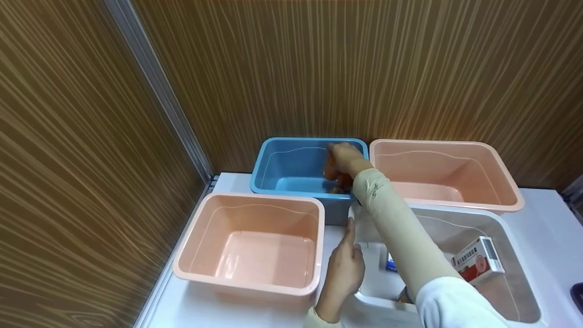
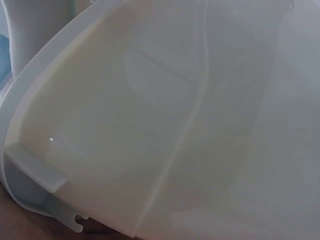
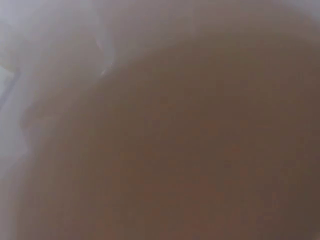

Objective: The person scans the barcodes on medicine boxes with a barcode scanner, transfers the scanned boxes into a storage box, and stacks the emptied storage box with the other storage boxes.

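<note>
My right hand [image 1: 348,157] reaches down into the right end of the blue bin [image 1: 291,157], fingers bent downward. It holds an orange-brown thing [image 1: 331,167], partly hidden by the hand and the bin's front wall; I cannot tell its kind. My left hand [image 1: 344,269] grips the left rim of the white bin [image 1: 510,255], one finger pointing up along it. In the left wrist view, that hand [image 2: 25,220] shows under the rim. A white and red medicine box [image 1: 478,259] leans inside the white bin. The right wrist view is a brownish blur.
One peach bin [image 1: 250,289] stands at front left, another peach bin [image 1: 446,146] at back right. A blue-edged item [image 1: 391,264] lies in the white bin, partly under the right arm. Wood-grained walls [image 1: 319,68] enclose the table. A dark object [image 1: 578,296] sits at far right.
</note>
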`<state>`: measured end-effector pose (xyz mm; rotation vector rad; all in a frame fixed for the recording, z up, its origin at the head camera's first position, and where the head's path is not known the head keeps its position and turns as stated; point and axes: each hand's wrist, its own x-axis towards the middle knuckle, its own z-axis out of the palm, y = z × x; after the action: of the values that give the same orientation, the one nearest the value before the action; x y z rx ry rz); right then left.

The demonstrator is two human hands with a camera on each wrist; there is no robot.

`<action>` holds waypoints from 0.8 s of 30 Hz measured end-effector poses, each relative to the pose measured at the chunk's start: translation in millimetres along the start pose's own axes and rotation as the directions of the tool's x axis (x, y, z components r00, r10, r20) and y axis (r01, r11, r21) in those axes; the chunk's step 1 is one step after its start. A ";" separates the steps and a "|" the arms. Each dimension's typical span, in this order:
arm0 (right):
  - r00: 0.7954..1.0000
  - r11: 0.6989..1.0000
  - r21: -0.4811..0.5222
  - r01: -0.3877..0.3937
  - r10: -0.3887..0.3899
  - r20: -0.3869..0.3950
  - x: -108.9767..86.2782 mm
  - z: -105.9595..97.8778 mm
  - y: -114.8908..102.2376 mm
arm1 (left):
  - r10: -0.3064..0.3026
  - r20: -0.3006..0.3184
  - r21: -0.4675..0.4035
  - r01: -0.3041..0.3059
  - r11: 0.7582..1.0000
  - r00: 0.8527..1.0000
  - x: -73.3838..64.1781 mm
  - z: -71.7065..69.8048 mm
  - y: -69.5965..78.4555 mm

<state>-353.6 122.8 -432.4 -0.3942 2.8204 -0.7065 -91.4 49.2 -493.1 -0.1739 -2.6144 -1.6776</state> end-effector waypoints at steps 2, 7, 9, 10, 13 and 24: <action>1.000 0.999 -0.030 0.021 -0.021 -0.019 -1.4 1.4 2.1 | -0.002 0.005 -0.001 0.002 1.000 1.000 -0.3 1.4 0.2; 1.000 0.998 -0.066 0.003 -0.002 0.002 -3.7 2.3 7.5 | 0.006 0.016 0.003 -0.006 1.000 1.000 0.1 4.5 0.1; 0.999 0.997 -0.080 -0.022 0.024 0.028 -4.2 2.0 10.3 | 0.008 0.026 0.008 -0.008 1.000 1.000 0.6 5.3 -0.6; 0.998 0.996 -0.078 -0.038 0.041 0.040 -4.6 1.5 11.6 | 0.007 0.031 0.010 -0.008 1.000 1.000 1.0 5.7 -1.1; 0.998 0.994 -0.101 -0.047 0.052 0.047 -6.6 -3.2 17.0 | -0.005 0.043 0.016 0.004 1.000 0.999 4.0 5.5 -2.7; 0.982 0.983 -0.128 0.133 -0.148 -0.116 -42.3 -35.8 23.0 | -0.086 0.091 -0.021 0.088 0.996 0.992 23.8 -4.6 -16.0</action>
<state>-327.9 170.7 -407.0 -0.5956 2.9860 -0.6091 -117.0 40.3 -503.7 -0.1414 -2.7044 -1.7710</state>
